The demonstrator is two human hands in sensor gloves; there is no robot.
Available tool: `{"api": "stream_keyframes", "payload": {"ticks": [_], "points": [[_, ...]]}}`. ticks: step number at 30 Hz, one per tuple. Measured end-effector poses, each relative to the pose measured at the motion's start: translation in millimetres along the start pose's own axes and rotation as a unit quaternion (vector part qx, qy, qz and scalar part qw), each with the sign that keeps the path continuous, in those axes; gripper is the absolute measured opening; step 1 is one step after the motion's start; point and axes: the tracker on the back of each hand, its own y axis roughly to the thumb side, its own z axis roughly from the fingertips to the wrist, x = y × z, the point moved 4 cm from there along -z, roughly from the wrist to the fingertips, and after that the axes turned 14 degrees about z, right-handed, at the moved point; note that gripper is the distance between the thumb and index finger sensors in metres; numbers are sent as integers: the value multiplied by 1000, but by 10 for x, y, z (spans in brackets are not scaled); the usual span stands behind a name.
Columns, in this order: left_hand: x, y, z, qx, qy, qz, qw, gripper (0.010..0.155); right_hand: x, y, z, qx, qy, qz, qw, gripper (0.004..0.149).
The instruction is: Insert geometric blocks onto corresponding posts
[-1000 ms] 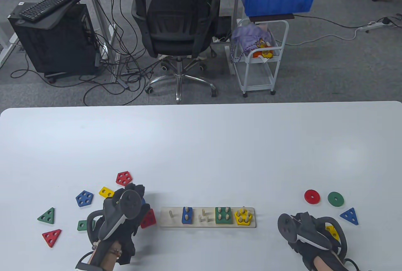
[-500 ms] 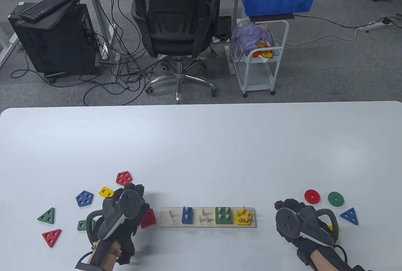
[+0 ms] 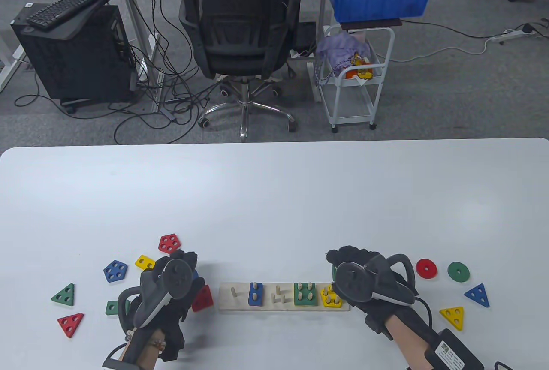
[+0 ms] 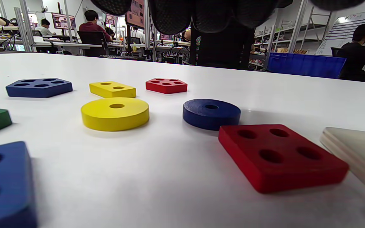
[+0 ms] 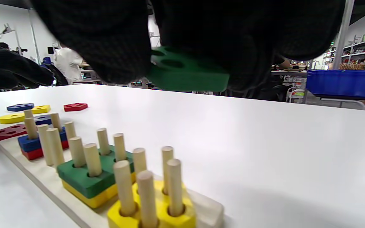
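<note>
Right hand (image 3: 369,280) holds green block (image 5: 188,71) above yellow block (image 5: 157,209)

Bright, even overhead light, soft shadows; wrist views blur close up, perhaps from motion.

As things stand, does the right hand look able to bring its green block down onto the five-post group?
Probably yes: the right hand holds the green block above the board's right end, and the posts over the yellow pentagon stand uncovered.
</note>
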Motion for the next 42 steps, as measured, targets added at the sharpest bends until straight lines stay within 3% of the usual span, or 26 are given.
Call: {"api": "stream_keyframes", "payload": {"ticks": [7,16,22,28,32,35,38,42], "points": [[36,20,-3,2,-6,-7,1000,67,-147,89,-23,32,26,-17,999,66],[38,19,-1,1,-8,-9,1000,67,-367,240,16,62,64,29,996,64],[46,14,-1,0,-11,-10,1000,67,-385,301,17,66,56,54,995,63],[48,10,1,-2,-13,-10,1000,67,-424,262,4,62,80,58,993,68],[43,5,-1,-3,-12,-9,1000,67,-357,-31,4,16,67,6,998,68],[46,5,-3,-3,-13,-8,1000,67,-345,-461,34,-64,63,-29,996,65],[51,6,-4,-2,-14,-10,1000,67,-411,-950,89,-152,84,-43,984,63],[51,2,-5,-4,-14,-11,1000,67,-550,-1533,274,-270,121,-61,953,62]]}}
